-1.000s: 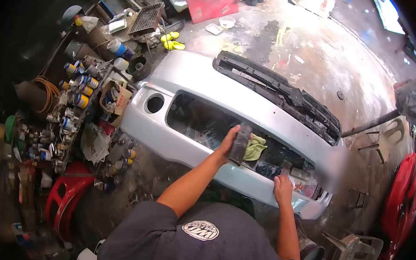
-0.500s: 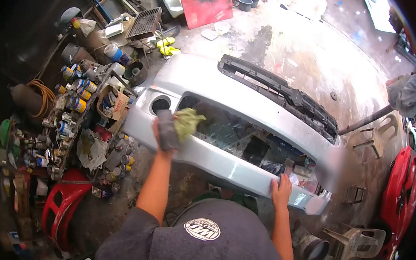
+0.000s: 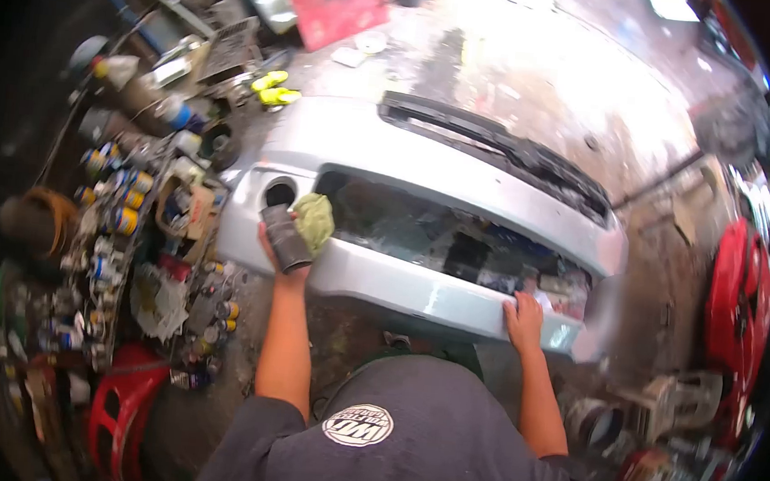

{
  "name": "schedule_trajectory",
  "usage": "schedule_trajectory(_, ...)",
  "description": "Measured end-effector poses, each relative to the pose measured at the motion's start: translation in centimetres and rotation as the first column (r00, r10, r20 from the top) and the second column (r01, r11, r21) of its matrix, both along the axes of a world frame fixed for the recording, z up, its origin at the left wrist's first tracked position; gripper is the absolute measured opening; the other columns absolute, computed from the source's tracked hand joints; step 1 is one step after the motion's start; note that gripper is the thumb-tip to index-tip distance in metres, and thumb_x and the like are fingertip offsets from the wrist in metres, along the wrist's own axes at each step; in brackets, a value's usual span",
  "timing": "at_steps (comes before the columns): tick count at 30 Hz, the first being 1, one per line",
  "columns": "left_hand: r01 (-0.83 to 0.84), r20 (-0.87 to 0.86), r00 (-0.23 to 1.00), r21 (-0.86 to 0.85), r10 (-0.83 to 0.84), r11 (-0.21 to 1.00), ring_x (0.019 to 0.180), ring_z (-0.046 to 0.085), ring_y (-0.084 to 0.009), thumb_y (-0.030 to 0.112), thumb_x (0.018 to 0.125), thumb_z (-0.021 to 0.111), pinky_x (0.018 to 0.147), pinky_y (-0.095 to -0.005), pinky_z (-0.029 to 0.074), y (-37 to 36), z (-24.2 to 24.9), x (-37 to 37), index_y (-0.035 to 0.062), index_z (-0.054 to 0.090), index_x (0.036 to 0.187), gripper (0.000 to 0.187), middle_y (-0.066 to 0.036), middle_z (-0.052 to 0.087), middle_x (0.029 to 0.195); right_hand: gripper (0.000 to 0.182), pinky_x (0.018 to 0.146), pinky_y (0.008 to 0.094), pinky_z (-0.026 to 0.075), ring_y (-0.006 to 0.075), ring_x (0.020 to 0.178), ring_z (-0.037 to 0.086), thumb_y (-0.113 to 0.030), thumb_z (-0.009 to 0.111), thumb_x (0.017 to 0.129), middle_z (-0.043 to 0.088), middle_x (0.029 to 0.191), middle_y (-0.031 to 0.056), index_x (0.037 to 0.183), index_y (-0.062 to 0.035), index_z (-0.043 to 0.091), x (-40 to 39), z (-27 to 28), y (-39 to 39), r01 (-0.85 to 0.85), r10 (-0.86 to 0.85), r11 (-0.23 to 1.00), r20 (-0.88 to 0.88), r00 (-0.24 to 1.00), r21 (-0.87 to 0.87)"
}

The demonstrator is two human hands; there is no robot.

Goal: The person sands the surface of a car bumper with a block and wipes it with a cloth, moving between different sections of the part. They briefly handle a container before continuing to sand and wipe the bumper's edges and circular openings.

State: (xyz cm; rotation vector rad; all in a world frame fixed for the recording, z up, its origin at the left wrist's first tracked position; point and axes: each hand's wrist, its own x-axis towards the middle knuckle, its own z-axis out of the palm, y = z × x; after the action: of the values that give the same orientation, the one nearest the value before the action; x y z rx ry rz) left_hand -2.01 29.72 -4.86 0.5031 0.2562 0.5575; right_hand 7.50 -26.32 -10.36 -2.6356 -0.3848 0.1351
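A silver-grey car bumper [image 3: 416,302] lies across the view in front of me, with a long opening and a round hole at its left end. My left hand [image 3: 292,277] is closed around a dark grey sanding pad [image 3: 287,237], which covers most of the fingers. Beside the pad, a crumpled yellow-green cloth [image 3: 315,223] sticks out from the same hand, over the bumper's left part. My right hand [image 3: 524,322] grips the bumper's near lower strip towards the right, its fingers curled over the edge.
Paint cans [image 3: 124,219] and clutter crowd a rack at the left. A black grille piece [image 3: 501,148] lies along the bumper's far side. Red car parts stand at lower left [image 3: 126,401] and right [image 3: 734,304]. Yellow shoes [image 3: 276,96] sit beyond the bumper.
The whole view has shifted, so the bumper appears further left. My left hand still holds the pad and cloth near the round hole; my right hand stays on the near strip.
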Motion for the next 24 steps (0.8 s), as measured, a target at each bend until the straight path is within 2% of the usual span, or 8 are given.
schedule_trajectory(7,0.049,-0.046,0.998,0.044,-0.047,0.998,0.122,0.064,-0.0341,0.075,0.098,0.045,0.108,-0.0515,0.05,-0.1,0.3,0.2,0.0075,0.068,0.122,0.075,-0.012,0.069,0.128,0.05,0.116,0.0548,0.034,0.0375,0.132,0.055,-0.045,0.062,0.1,0.066,0.132,0.0168,0.127,-0.003,0.067,-0.2,-0.3,0.3,0.017,-0.022,0.999,0.111,0.994,0.044)
schedule_trajectory(9,0.178,0.004,0.984,-0.071,-0.178,0.981,0.121,0.065,-0.0349,0.074,0.098,0.045,0.105,-0.0526,0.052,-1.5,1.6,0.8,0.0068,0.068,0.121,0.075,-0.012,0.07,0.127,0.049,0.115,0.0545,0.035,0.0363,0.128,0.057,-0.045,0.062,0.1,0.067,0.13,0.0162,0.125,-0.0031,0.068,-0.1,-0.4,0.3,0.032,-0.04,0.997,0.111,0.993,0.071)
schedule_trajectory(12,0.27,-0.084,0.958,-0.062,-0.274,0.961,0.116,0.069,-0.0366,0.074,0.097,0.046,0.099,-0.0544,0.057,-5.7,0.2,4.3,0.0051,0.069,0.119,0.076,-0.015,0.071,0.124,0.048,0.1,0.0487,0.048,0.0344,0.111,0.066,-0.042,0.065,0.1,0.07,0.123,0.016,0.124,-0.0011,0.069,1.4,1.6,0.8,0.226,-0.205,0.952,-0.115,0.972,0.206)
schedule_trajectory(16,0.444,-0.163,0.88,-0.055,-0.446,0.894,0.102,0.074,-0.0319,0.072,0.098,0.05,0.09,-0.0459,0.063,-14.6,0.0,10.9,0.0025,0.071,0.114,0.074,-0.014,0.075,0.111,0.043,0.084,0.0388,0.054,0.0257,0.099,0.069,-0.029,0.071,0.098,0.071,0.116,0.0123,0.13,-0.0017,0.065,5.2,-1.4,-0.9,0.491,-0.409,0.677,-0.274,0.871,0.548)
schedule_trajectory(17,0.444,-0.251,0.853,-0.11,-0.458,0.889,0.1,0.073,-0.0317,0.072,0.097,0.05,0.09,-0.0456,0.062,-16.4,-1.6,13.0,0.0029,0.071,0.112,0.074,-0.013,0.074,0.109,0.043,0.083,0.0372,0.054,0.0233,0.098,0.069,-0.027,0.073,0.097,0.071,0.114,0.0111,0.132,-0.0026,0.064,6.9,-2.0,-1.7,0.547,-0.439,0.574,-0.335,0.834,0.609)
schedule_trajectory(18,0.495,-0.258,0.814,-0.161,-0.521,0.854,0.1,0.073,-0.0314,0.072,0.097,0.05,0.091,-0.0459,0.061,-18.0,-3.0,14.9,0.0028,0.071,0.113,0.074,-0.013,0.074,0.108,0.048,0.079,0.0349,0.055,0.0186,0.098,0.067,-0.021,0.074,0.097,0.069,0.111,0.0076,0.14,-0.007,0.057,8.7,-2.6,-2.8,0.674,-0.371,0.377,-0.563,0.738,0.635)
schedule_trajectory(21,0.567,-0.259,0.755,-0.205,-0.602,0.798,0.102,0.072,-0.0315,0.073,0.097,0.049,0.091,-0.0466,0.06,-23.2,-3.3,18.3,0.0027,0.07,0.113,0.075,-0.013,0.074,0.108,0.051,0.079,0.034,0.055,0.0171,0.098,0.067,-0.018,0.072,0.097,0.067,0.113,0.0046,0.144,-0.0097,0.053,12.2,-4.4,-5.0,0.855,-0.335,0.099,-0.793,0.51,0.508)
schedule_trajectory(24,0.568,-0.24,0.757,-0.218,-0.608,0.794,0.102,0.072,-0.0323,0.073,0.097,0.049,0.092,-0.0468,0.059,-27.0,-2.7,20.0,0.0027,0.07,0.113,0.075,-0.013,0.073,0.109,0.051,0.083,0.0368,0.056,0.0188,0.103,0.066,-0.015,0.069,0.097,0.066,0.12,0.0047,0.145,-0.0134,0.051,14.8,-8.3,-6.2,0.866,-0.294,0.07,-0.819,0.492,0.495)
